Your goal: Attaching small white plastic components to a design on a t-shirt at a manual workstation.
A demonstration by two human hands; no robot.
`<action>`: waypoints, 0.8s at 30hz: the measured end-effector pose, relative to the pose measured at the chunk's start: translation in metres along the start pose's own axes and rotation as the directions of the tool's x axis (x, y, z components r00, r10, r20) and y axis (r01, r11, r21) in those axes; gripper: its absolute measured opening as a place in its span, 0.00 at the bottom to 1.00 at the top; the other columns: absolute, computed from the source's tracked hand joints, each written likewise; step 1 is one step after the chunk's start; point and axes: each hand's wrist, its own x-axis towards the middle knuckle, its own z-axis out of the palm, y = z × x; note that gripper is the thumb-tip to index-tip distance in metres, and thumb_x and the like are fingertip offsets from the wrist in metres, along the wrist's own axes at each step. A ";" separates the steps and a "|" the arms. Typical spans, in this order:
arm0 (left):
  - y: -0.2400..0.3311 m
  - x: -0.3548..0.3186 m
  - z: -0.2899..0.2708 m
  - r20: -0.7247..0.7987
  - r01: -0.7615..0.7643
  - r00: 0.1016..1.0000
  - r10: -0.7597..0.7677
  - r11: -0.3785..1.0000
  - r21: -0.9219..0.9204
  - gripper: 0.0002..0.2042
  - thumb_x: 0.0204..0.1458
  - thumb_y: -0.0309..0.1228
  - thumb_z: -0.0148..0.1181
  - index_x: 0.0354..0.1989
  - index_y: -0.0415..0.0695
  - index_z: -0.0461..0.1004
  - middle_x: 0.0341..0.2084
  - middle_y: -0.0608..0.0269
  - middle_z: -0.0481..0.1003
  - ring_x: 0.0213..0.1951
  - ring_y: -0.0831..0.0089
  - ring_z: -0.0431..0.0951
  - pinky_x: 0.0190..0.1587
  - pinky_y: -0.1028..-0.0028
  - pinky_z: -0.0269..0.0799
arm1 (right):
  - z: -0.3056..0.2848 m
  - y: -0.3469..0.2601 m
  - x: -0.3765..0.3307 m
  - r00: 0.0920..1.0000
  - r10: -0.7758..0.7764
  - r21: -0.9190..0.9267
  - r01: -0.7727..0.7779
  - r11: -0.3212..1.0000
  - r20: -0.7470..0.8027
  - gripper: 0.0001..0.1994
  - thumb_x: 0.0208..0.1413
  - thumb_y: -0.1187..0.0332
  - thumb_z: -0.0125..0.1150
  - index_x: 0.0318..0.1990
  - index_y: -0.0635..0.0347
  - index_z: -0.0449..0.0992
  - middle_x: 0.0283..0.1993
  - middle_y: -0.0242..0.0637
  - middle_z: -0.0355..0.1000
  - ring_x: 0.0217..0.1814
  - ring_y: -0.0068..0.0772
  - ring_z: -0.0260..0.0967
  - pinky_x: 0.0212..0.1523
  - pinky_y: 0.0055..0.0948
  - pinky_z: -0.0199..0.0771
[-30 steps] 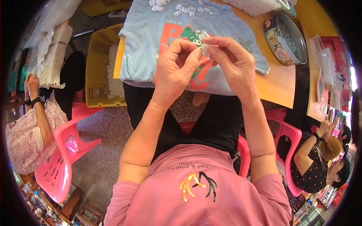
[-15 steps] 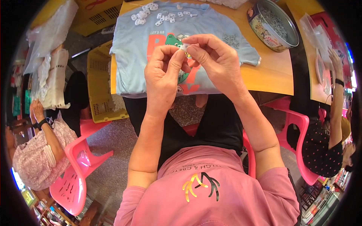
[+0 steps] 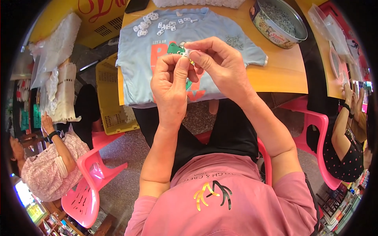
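Over a light blue T-shirt (image 3: 136,74) spread on the table, both hands meet at a small white plastic piece (image 3: 186,52). My left hand (image 3: 172,80) pinches it between thumb and curled fingers. From the other side, my right hand (image 3: 222,65) grips it with thumb and forefinger; the fingertips partly cover it. On the shirt beyond my hands lie a cluster of white plastic pieces (image 3: 145,24) with holes and a looser group of similar pieces (image 3: 167,26). A small heap of thin grey metal bits (image 3: 235,42) rests on the shirt's right side.
A round tin (image 3: 277,34) of grey metal bits stands at the table's (image 3: 277,80) far right. White bumpy material (image 3: 199,3) lies at the back edge. A yellow crate (image 3: 108,84) and pink chair (image 3: 88,185) are at left. People sit on both sides.
My hands stay together on the white piece, its white surface now showing more clearly between the fingertips. The whole view has shifted slightly. The person at right has lowered an arm.
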 end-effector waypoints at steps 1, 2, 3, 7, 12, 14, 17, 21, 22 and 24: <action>-0.001 0.000 -0.001 0.006 0.000 1.000 0.000 1.000 0.003 0.06 0.64 0.29 0.53 0.40 0.39 0.69 0.27 0.65 0.74 0.28 0.83 0.73 0.31 0.82 0.71 | -0.003 0.002 0.000 0.999 0.035 0.027 -0.035 0.999 0.022 0.10 0.62 0.72 0.59 0.49 0.66 0.76 0.35 0.32 0.75 0.33 0.17 0.69 0.36 0.19 0.72; -0.004 -0.001 -0.003 0.031 -0.025 0.999 0.024 0.998 0.059 0.06 0.65 0.30 0.52 0.42 0.39 0.69 0.28 0.65 0.74 0.29 0.81 0.73 0.34 0.81 0.70 | -0.005 0.002 0.001 0.997 0.068 0.054 -0.071 0.996 0.045 0.11 0.62 0.71 0.59 0.49 0.66 0.76 0.35 0.32 0.75 0.33 0.18 0.69 0.37 0.19 0.72; -0.006 -0.001 -0.005 0.057 -0.052 0.997 0.046 0.992 0.113 0.07 0.65 0.30 0.51 0.43 0.39 0.69 0.30 0.64 0.74 0.30 0.80 0.72 0.36 0.80 0.69 | -0.007 0.002 0.001 0.997 0.066 0.056 -0.068 0.996 0.039 0.11 0.62 0.71 0.59 0.49 0.66 0.76 0.35 0.32 0.75 0.33 0.18 0.69 0.37 0.19 0.72; -0.013 -0.001 -0.009 0.085 -0.128 0.990 0.115 0.978 0.166 0.10 0.67 0.33 0.46 0.41 0.39 0.68 0.29 0.66 0.74 0.29 0.81 0.73 0.36 0.79 0.72 | -0.010 0.001 0.001 0.987 0.138 0.163 -0.150 0.975 0.082 0.13 0.63 0.68 0.59 0.50 0.65 0.76 0.37 0.33 0.74 0.34 0.19 0.69 0.38 0.21 0.73; -0.012 0.000 -0.008 0.061 -0.121 0.991 0.123 0.992 -0.033 0.19 0.67 0.43 0.45 0.51 0.38 0.67 0.46 0.58 0.72 0.46 0.73 0.75 0.50 0.73 0.70 | -0.009 -0.004 0.000 0.973 0.192 0.279 -0.222 0.934 0.131 0.13 0.63 0.67 0.59 0.51 0.65 0.76 0.38 0.32 0.74 0.35 0.20 0.70 0.39 0.21 0.74; -0.016 0.005 -0.006 0.109 -0.144 0.982 0.154 0.985 -0.094 0.25 0.65 0.48 0.47 0.56 0.37 0.64 0.51 0.55 0.69 0.52 0.69 0.72 0.55 0.70 0.68 | -0.009 -0.005 -0.001 0.962 0.216 0.314 -0.259 0.913 0.166 0.13 0.63 0.67 0.59 0.51 0.64 0.76 0.37 0.31 0.74 0.35 0.19 0.70 0.39 0.21 0.74; -0.019 0.011 -0.005 0.210 -0.107 0.967 0.144 0.979 -0.175 0.37 0.58 0.57 0.50 0.63 0.36 0.59 0.60 0.50 0.64 0.61 0.64 0.65 0.62 0.65 0.62 | -0.006 -0.003 -0.002 0.967 0.181 0.346 -0.234 0.909 0.179 0.13 0.63 0.66 0.59 0.50 0.64 0.76 0.36 0.29 0.73 0.35 0.19 0.69 0.38 0.21 0.74; -0.010 0.011 0.005 0.248 0.007 0.968 0.036 0.985 -0.171 0.51 0.43 0.71 0.53 0.64 0.35 0.59 0.62 0.46 0.62 0.63 0.57 0.65 0.64 0.59 0.62 | 0.001 -0.009 -0.005 0.962 0.193 0.331 -0.250 0.910 0.194 0.13 0.63 0.66 0.59 0.50 0.64 0.77 0.35 0.29 0.72 0.34 0.18 0.68 0.36 0.21 0.73; -0.010 0.010 0.005 0.247 0.007 0.968 0.036 0.985 -0.170 0.51 0.43 0.71 0.53 0.64 0.35 0.59 0.62 0.46 0.62 0.63 0.57 0.65 0.64 0.59 0.62 | 0.002 -0.009 -0.006 0.961 0.196 0.326 -0.251 0.911 0.192 0.13 0.63 0.66 0.59 0.50 0.64 0.77 0.35 0.29 0.72 0.33 0.18 0.68 0.35 0.21 0.73; -0.010 0.009 0.006 0.239 0.044 0.971 0.015 0.970 -0.240 0.52 0.39 0.71 0.57 0.61 0.35 0.62 0.60 0.46 0.65 0.61 0.57 0.67 0.63 0.59 0.64 | 0.004 -0.010 -0.007 0.961 0.199 0.322 -0.253 0.912 0.192 0.13 0.63 0.66 0.59 0.50 0.64 0.77 0.35 0.29 0.72 0.33 0.18 0.67 0.35 0.21 0.72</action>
